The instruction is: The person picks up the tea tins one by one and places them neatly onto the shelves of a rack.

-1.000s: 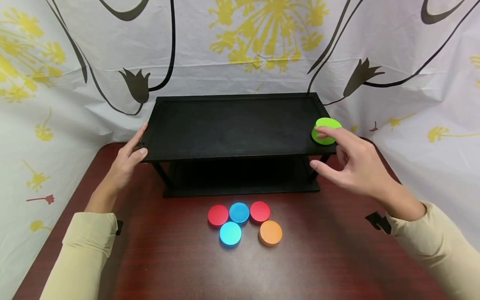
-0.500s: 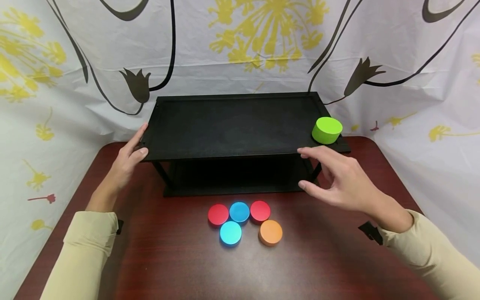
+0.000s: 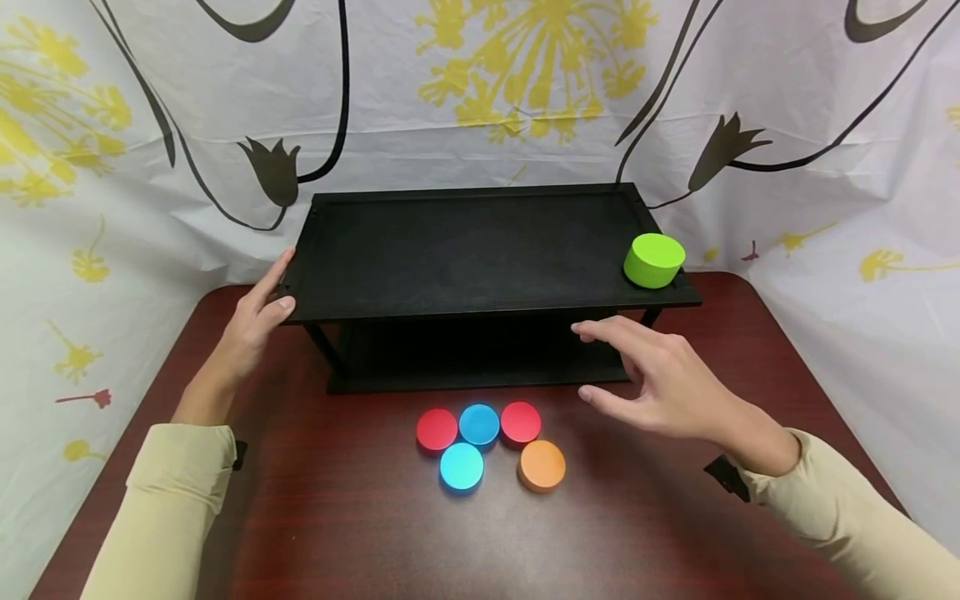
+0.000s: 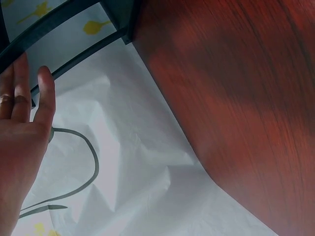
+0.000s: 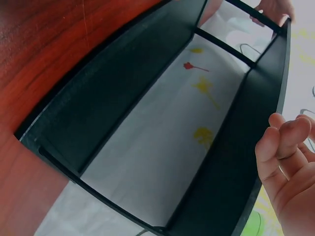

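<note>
My left hand (image 3: 246, 329) rests at the left edge of a black two-tier shelf (image 3: 465, 250), fingers straight along its side. In the left wrist view that hand (image 4: 24, 123) lies against the dark frame. My right hand (image 3: 660, 379) hovers in front of the shelf's right part, thumb and fingers apart, holding nothing. A lime-green round block (image 3: 654, 260) sits on the top tier's right end, beyond that hand. On the table in front lie two red discs (image 3: 437, 430), a blue disc (image 3: 478, 424), a light-blue disc (image 3: 461, 467) and an orange disc (image 3: 542, 465).
The dark red wooden table (image 3: 360, 517) carries the shelf near its back. Behind and beside it hangs a white sheet (image 3: 480, 158) with yellow and grey flower prints. The shelf's lower tier (image 3: 480, 367) is low, close over the table.
My right hand has drawn back from the green block, moving left and toward me. The block stays on the shelf's top. The left hand and the discs have not moved.
</note>
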`<control>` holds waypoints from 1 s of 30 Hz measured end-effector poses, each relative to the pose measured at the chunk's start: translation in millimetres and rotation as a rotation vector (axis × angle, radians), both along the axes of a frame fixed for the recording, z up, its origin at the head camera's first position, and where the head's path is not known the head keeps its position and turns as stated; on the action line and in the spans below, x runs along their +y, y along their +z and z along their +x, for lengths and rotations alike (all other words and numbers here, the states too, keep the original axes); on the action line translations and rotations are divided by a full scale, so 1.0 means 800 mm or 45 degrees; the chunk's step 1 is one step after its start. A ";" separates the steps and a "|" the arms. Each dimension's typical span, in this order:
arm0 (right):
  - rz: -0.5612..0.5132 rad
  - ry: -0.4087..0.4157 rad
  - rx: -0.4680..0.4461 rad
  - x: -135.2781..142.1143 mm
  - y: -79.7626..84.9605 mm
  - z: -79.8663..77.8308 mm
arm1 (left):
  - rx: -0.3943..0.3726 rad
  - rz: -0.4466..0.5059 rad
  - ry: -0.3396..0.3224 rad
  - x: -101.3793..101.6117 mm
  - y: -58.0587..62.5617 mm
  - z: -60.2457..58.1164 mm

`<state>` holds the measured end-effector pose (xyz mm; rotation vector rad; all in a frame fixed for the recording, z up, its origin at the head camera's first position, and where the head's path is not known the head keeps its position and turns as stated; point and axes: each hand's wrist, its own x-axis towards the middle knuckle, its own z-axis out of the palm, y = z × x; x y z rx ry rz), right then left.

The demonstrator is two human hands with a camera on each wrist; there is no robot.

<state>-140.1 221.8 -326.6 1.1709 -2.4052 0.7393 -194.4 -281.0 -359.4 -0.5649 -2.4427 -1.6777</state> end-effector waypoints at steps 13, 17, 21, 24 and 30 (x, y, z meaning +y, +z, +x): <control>0.113 0.037 -0.161 -0.012 -0.028 0.009 | 0.021 0.004 0.001 0.001 0.000 0.001; 0.132 0.052 -0.182 -0.015 -0.039 0.011 | 0.031 0.009 -0.001 0.002 0.000 0.001; 0.154 0.069 -0.209 -0.018 -0.049 0.013 | 0.023 0.010 0.007 0.002 -0.001 0.000; 0.172 0.080 -0.244 -0.021 -0.055 0.015 | 0.011 0.007 0.017 0.002 -0.001 0.000; 0.219 0.112 -0.298 -0.027 -0.068 0.019 | 0.005 0.020 0.019 0.002 -0.001 0.000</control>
